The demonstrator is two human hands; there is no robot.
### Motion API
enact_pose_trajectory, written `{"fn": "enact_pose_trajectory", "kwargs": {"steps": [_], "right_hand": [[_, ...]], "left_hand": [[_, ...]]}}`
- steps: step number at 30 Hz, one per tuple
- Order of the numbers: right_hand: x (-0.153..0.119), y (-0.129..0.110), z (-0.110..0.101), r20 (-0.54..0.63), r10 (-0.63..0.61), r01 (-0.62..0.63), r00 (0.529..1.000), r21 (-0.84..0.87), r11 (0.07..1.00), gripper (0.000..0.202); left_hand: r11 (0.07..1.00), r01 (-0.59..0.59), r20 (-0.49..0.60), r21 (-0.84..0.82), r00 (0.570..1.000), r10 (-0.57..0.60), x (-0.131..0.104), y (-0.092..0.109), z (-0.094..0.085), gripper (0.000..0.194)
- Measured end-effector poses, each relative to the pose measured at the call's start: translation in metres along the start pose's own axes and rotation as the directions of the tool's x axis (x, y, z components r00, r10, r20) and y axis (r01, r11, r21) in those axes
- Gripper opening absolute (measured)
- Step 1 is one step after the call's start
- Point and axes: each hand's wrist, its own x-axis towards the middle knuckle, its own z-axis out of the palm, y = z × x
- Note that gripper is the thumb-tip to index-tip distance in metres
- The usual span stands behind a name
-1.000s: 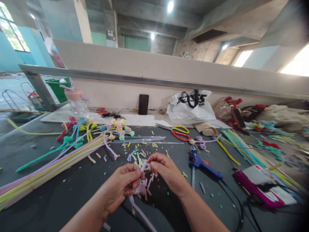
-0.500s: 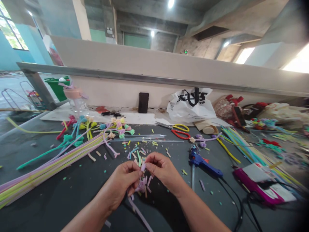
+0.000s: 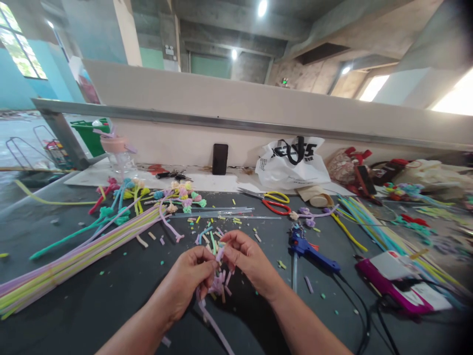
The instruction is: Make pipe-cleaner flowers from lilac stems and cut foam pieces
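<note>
My left hand (image 3: 195,271) pinches a lilac pipe cleaner (image 3: 214,325), whose long tail hangs down toward the table's front edge. Fingers of my right hand (image 3: 246,259) are closed on a short lilac piece (image 3: 219,253) at its upper end, and the two hands nearly meet. Whether that piece is joined to the tail is hidden by the fingers. Just below and behind them lies a heap of cut lilac pieces (image 3: 221,286). Right of my right hand a blue glue gun (image 3: 314,251) rests on the table, a clear glue stick under its front.
Scissors (image 3: 275,199) with red and yellow handles lie beyond the hands. Bundled pipe cleaners (image 3: 84,251) stretch out at left, beside finished-looking fuzzy flowers (image 3: 183,192). A phone (image 3: 220,159) leans on the back panel. A magenta box (image 3: 393,286) and black cables (image 3: 362,305) sit at right.
The lilac piece between the fingers has tilted a little and shows more of its length. Both hands stay in nearly the same place; the view has shifted slightly.
</note>
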Motion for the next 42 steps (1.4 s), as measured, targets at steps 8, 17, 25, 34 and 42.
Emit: {"fn": "enact_pose_trajectory", "kwargs": {"steps": [8,17,25,34,42], "right_hand": [[-0.006,-0.002,0.007,0.264,0.117,-0.095,0.957,-0.094,0.991,0.039],[-0.012,0.007,0.016,0.314,0.135,-0.182,0.94,0.124,0.975,0.05],[-0.018,-0.001,0.015,0.355,0.034,0.035,0.934,-0.185,0.982,0.024],[-0.013,-0.01,-0.019,0.312,-0.051,0.178,0.949,-0.396,0.901,0.018],[0.002,0.002,-0.04,0.141,0.001,0.108,0.99,-0.766,0.633,0.016]], "left_hand": [[0.967,-0.185,-0.002,-0.176,0.982,0.188,-0.003,0.013,-0.001,0.015],[0.962,-0.148,-0.021,-0.231,0.989,0.147,-0.004,0.028,0.007,0.016],[0.947,-0.126,0.043,-0.296,0.989,0.145,-0.005,0.032,0.019,0.014],[0.85,-0.008,0.189,-0.527,0.974,0.126,0.004,0.076,-0.026,0.009],[0.921,0.27,0.478,-0.281,0.871,-0.11,0.012,0.023,-0.036,0.011]]}}
